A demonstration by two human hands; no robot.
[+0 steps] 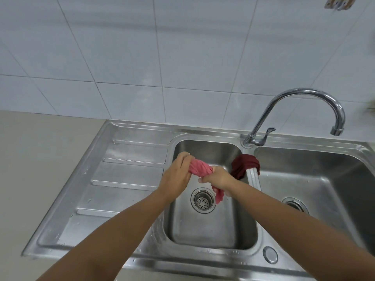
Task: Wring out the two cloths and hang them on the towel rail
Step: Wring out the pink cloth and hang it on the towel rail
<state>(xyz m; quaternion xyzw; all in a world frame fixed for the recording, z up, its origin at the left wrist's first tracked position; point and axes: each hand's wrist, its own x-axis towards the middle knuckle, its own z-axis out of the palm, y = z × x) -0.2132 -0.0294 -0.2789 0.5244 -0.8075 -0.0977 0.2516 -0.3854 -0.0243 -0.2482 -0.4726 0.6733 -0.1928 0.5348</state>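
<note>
1. My left hand [178,175] is over the left rim of the smaller sink basin [203,226], fingers curled round one end of the pink cloth [199,169]; the fingertips themselves are tucked out of sight behind the fabric.
2. The pink cloth runs as a twisted roll from that fist rightward into my right hand [218,177], and a loose tail of it hangs down below the right hand, ending just beside the drain strainer [203,201].
3. My right hand's fingers are wrapped round the other end of the roll, closed tight on it (I can see the thumb side, not the palm).
4. Both hands hold the cloth above the basin, not touching the steel.
5. The dark red cloth [244,165] lies bunched over the divider [253,177] between the two basins, just beside my right hand, apart from it; how far it hangs into the right basin I cannot tell.
6. The tap [300,108] arches toward the right basin [316,179], which is cut off at the frame edge.
7. At the top right corner, a blurred wall fitting [339,2] is cropped; I cannot make out what it is.
</note>
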